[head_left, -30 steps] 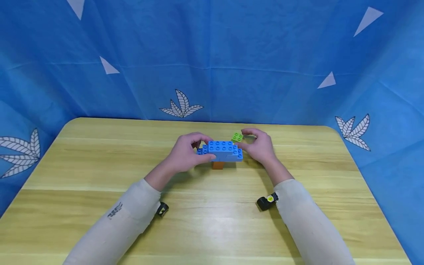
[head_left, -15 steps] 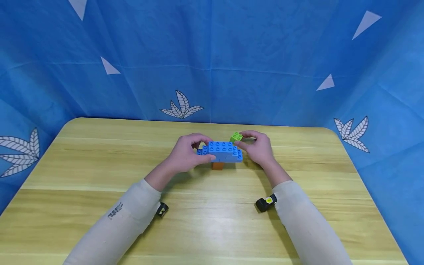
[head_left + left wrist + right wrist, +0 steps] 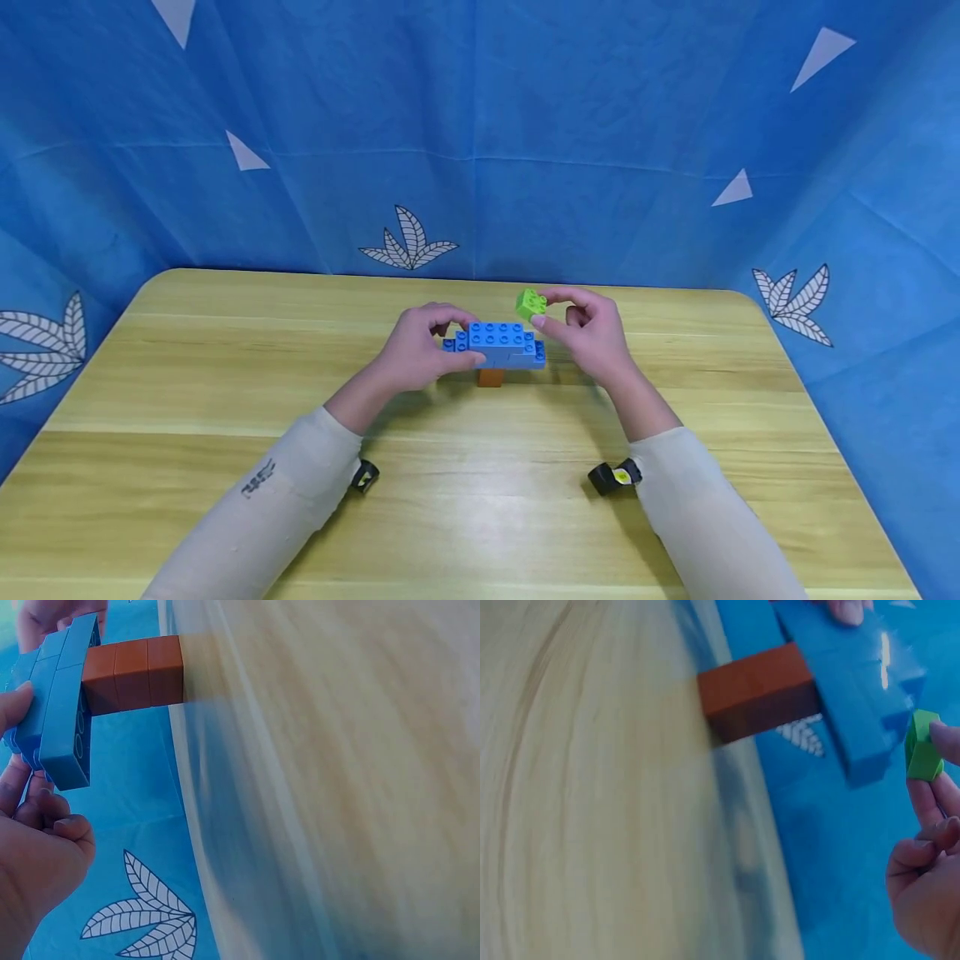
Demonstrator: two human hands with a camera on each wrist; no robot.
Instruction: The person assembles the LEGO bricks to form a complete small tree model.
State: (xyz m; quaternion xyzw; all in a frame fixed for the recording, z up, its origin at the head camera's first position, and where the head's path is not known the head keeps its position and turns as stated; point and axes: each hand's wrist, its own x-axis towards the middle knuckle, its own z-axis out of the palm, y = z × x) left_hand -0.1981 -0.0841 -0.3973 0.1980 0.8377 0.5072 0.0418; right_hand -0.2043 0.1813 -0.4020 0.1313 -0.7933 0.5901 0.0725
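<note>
Blue toy building bricks [image 3: 497, 335] are stacked in stepped layers on a short column of brown bricks [image 3: 133, 675], which stands on the table. My left hand [image 3: 420, 348] grips the blue stack at its left end, thumb on the near face and fingers behind. Just off the stack's right end, my right hand [image 3: 592, 333] pinches a small light-green brick [image 3: 531, 304] between thumb and fingers. The green brick is raised and tilted, its studs turned toward the right. In the right wrist view that brick [image 3: 924, 746] is close beside the blue layers.
The wooden table [image 3: 480, 500] has a rounded far edge. Right behind it hangs a blue cloth [image 3: 480, 167] printed with leaves and white triangles. A black wrist camera [image 3: 615, 477] sits under each sleeve.
The right fingers have closed on the green brick, lifted it slightly, drawn it a little to the left and tilted it. The left hand keeps its grip on the blue stack.
</note>
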